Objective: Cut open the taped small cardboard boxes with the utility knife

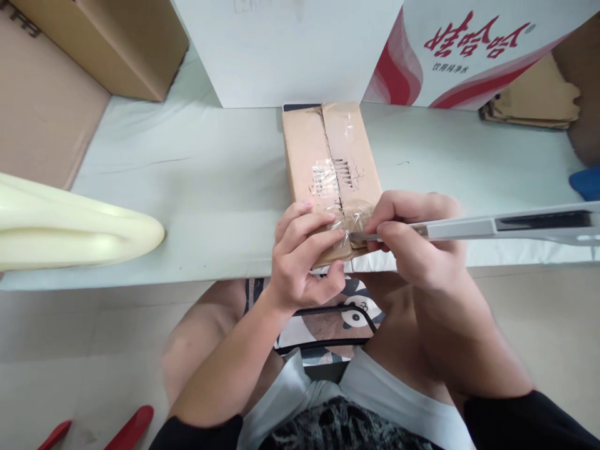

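Observation:
A small brown cardboard box (307, 137) lies near the front edge of the covered table, with clear tape (323, 178) and torn marks along its middle seam. My left hand (302, 253) grips its near left part, fingers spread over the top and thumb at the front edge. In my right hand (417, 240) is a long white-and-grey utility knife (469, 229), held close to the blade. Its metal tip touches the tape at the near end of the seam, just beside my left fingertips. The handle runs out past the right edge of the view.
A large white carton (300, 56) with a red-printed side (469, 56) stands behind the box. Brown cartons (135, 44) are at the far left. A pale yellow curved object (79, 228) juts in from the left. Flattened cardboard (534, 100) lies at the right, near a blue object (585, 182).

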The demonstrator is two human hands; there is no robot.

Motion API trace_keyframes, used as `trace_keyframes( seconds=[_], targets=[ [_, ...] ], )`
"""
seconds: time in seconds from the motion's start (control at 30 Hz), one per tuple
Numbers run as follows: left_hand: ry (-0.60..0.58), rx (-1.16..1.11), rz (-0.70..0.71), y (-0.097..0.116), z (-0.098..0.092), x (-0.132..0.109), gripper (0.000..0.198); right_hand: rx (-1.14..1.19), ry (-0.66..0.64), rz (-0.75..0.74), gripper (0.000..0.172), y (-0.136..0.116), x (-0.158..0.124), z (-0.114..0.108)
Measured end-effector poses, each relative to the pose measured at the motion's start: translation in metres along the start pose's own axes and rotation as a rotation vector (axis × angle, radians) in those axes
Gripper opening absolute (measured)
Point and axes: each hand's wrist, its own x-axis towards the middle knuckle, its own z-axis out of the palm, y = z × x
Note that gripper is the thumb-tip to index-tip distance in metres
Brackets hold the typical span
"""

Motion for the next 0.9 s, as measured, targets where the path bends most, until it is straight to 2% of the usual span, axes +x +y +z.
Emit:
trace_keyframes(
  seconds=[0.13, 0.33, 0.57, 0.9],
  targets=[
    [-0.016, -0.053, -0.006, 0.002, -0.002, 0.000, 0.028, 0.087, -0.005, 0.017, 0.020, 0.003, 0.000, 0.000],
    [-0.066, -0.206, -0.272, 0.014, -0.009, -0.002, 0.078, 0.130, -0.031, -0.041, 0.019, 0.004, 0.002, 0.000],
    [-0.083, -0.149, -0.317, 0.019, -0.011, 0.000, 0.075, 0.197, -0.066, -0.110, 0.018, 0.011, 0.001, -0.002],
    [0.055, -0.278, -0.391, 0.002, -0.017, 0.000, 0.069, 0.468, -0.117, -0.058, 0.012, 0.024, -0.002, -0.005]
  ],
)
